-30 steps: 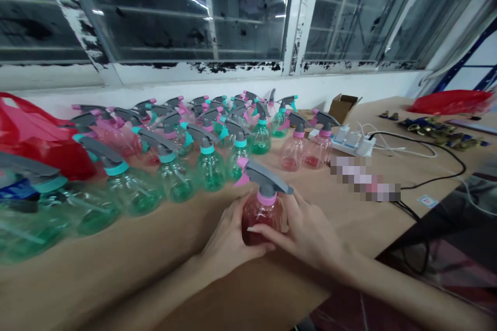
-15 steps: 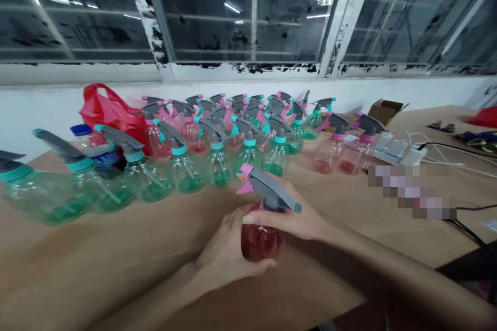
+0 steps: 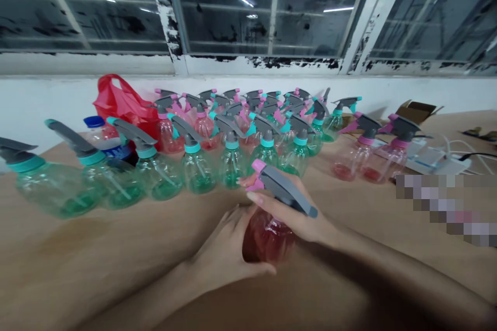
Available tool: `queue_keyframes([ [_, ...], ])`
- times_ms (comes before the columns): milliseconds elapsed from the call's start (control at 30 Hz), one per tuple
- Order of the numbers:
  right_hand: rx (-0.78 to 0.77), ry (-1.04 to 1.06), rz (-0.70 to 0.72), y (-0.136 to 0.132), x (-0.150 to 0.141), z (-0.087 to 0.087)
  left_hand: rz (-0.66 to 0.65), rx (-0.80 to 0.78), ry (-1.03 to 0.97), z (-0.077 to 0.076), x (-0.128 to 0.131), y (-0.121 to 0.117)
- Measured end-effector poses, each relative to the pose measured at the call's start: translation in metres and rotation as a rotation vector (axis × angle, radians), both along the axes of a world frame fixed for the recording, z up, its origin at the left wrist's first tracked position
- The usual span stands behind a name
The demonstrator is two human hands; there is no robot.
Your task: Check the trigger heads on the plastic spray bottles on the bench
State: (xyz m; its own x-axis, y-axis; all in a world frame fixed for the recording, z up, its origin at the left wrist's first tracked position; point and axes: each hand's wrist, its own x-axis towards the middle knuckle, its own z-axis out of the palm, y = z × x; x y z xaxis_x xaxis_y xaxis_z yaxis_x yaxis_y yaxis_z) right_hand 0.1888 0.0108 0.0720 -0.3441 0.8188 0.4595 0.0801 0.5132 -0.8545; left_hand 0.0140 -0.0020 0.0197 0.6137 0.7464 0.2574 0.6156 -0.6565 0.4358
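A spray bottle (image 3: 272, 240) with a clear reddish body and a grey and pink trigger head stands slightly tilted in front of me. My left hand (image 3: 229, 243) is wrapped round the left side of its body, thumb low at the front. Around the neck, just beneath the trigger head, my right hand (image 3: 297, 212) is closed, with its fingers partly hidden behind the head. Just beyond, a row of green spray bottles (image 3: 200, 173) with turquoise collars stretches to the left. Two pink spray bottles (image 3: 347, 160) stand to the right.
More pink and green spray bottles crowd together behind the front row. At the back left are a red plastic bag (image 3: 124, 106) and a blue-capped bottle (image 3: 95, 129). A white power strip (image 3: 435, 160) with cables and a cardboard box (image 3: 417, 113) lie to the right.
My view has shifted, so the bottles behind appear further right. The right hand has moved a little along the neck and trigger head; both hands keep hold of the spray bottle.
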Motion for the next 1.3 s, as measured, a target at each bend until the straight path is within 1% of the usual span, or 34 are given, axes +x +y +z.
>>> queue_keyframes([
  [100,0.004,0.005,-0.019,0.009,0.003,-0.001,-0.017,0.031,0.115,-0.008,-0.006,0.006],
  [200,0.025,0.008,-0.012,0.017,0.006,-0.001,0.006,0.089,0.226,-0.014,-0.011,0.009],
  [333,0.044,0.026,-0.002,0.024,0.009,0.001,0.018,0.160,0.278,-0.019,-0.014,0.008],
  [433,0.031,0.048,-0.009,0.026,0.012,0.003,0.006,0.198,0.283,-0.019,-0.013,0.007],
  [533,-0.015,0.001,-0.046,0.025,0.014,0.004,-0.004,0.219,0.279,-0.018,-0.013,0.008],
  [633,-0.042,-0.004,-0.045,0.023,0.015,0.003,-0.010,0.228,0.283,-0.016,-0.013,0.008],
  [800,0.020,0.032,-0.065,0.021,0.013,0.005,-0.004,0.203,0.301,-0.013,-0.012,0.008],
  [967,-0.010,-0.029,-0.122,0.018,0.015,0.007,0.020,0.187,0.312,-0.015,-0.011,0.007],
  [1067,-0.005,-0.030,-0.109,0.018,0.017,0.004,0.044,0.184,0.329,-0.017,-0.010,0.008],
  [1300,0.007,0.010,-0.104,0.018,0.017,0.000,0.030,0.188,0.360,-0.016,-0.011,0.008],
])
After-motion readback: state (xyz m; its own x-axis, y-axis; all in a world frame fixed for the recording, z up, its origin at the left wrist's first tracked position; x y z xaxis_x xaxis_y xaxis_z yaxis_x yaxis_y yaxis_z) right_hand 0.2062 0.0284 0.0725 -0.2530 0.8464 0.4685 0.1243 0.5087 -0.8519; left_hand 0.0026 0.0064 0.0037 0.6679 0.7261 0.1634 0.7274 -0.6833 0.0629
